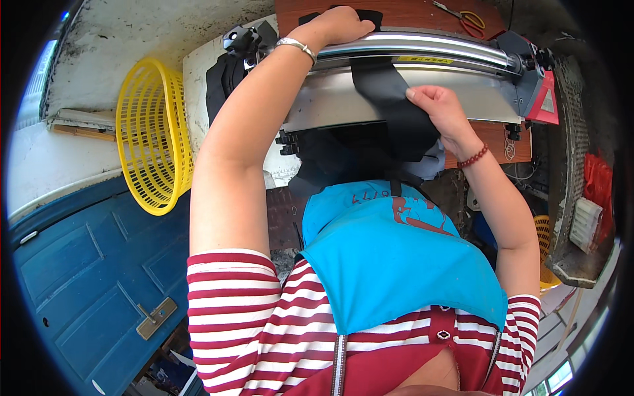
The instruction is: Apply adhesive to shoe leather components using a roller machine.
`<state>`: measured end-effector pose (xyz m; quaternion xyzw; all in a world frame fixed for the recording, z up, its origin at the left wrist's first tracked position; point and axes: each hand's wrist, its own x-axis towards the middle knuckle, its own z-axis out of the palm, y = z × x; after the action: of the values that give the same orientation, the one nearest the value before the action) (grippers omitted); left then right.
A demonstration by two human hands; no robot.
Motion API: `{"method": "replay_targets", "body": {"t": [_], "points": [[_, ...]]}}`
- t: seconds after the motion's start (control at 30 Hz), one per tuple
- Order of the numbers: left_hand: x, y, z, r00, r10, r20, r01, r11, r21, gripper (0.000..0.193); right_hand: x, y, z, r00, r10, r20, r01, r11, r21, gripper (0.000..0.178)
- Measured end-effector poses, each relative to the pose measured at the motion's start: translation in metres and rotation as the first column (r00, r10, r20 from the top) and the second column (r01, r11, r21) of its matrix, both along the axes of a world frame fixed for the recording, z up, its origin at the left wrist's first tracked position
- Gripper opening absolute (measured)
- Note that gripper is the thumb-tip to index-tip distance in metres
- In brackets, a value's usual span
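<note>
In front of me stands a machine with a long shiny metal roller (422,45) and a sloping metal plate (323,99). My right hand (441,112) pinches the edge of a black strip of sheet material (389,92) between thumb and fingers. That strip comes from under the roller, crosses the plate and hangs over its near edge. Beyond the roller's left part, my left hand (340,26) is bent over another black piece (371,17), its fingertips hidden. More dark pieces (337,155) hang below the plate.
Scissors (470,24) with yellow and red handles lie on the brown tabletop (409,14) behind the machine. Black pieces (221,86) are stacked at its left end. A yellow plastic basket (179,129) stands farther left, above a blue door (72,264). Another yellow basket (543,241) is low at right.
</note>
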<state>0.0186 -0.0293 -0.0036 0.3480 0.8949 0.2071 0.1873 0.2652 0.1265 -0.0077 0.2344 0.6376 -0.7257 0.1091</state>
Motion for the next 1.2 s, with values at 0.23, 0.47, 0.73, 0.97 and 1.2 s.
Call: {"method": "replay_targets", "body": {"t": [0.23, 0.47, 0.73, 0.97, 1.2], "points": [[-0.026, -0.002, -0.013, 0.994, 0.033, 0.106, -0.035, 0.999, 0.012, 0.030, -0.008, 0.011, 0.013, 0.996, 0.068, -0.051, -0.047, 0.938, 0.343, 0.021], [-0.034, 0.003, 0.054, 0.863, 0.398, 0.310, -0.487, 0.817, 0.307, 0.022, 0.048, -0.031, -0.014, 0.562, 0.680, -0.472, 0.053, 0.539, 0.840, 0.017], [-0.034, -0.020, 0.149, 0.912, 0.393, 0.117, -0.396, 0.772, 0.497, 0.016, 0.044, -0.097, -0.111, 0.506, 0.853, -0.128, -0.069, 0.188, 0.980, 0.025], [-0.028, -0.040, 0.171, 0.886, 0.459, 0.072, -0.410, 0.700, 0.585, 0.007, 0.040, -0.100, -0.122, 0.308, 0.951, -0.034, -0.028, 0.045, 0.999, 0.020], [-0.023, -0.034, 0.130, 0.885, 0.207, -0.417, 0.043, 0.856, 0.516, 0.033, 0.048, -0.049, -0.032, 0.953, 0.152, -0.261, -0.143, 0.988, 0.052, 0.007]]}}
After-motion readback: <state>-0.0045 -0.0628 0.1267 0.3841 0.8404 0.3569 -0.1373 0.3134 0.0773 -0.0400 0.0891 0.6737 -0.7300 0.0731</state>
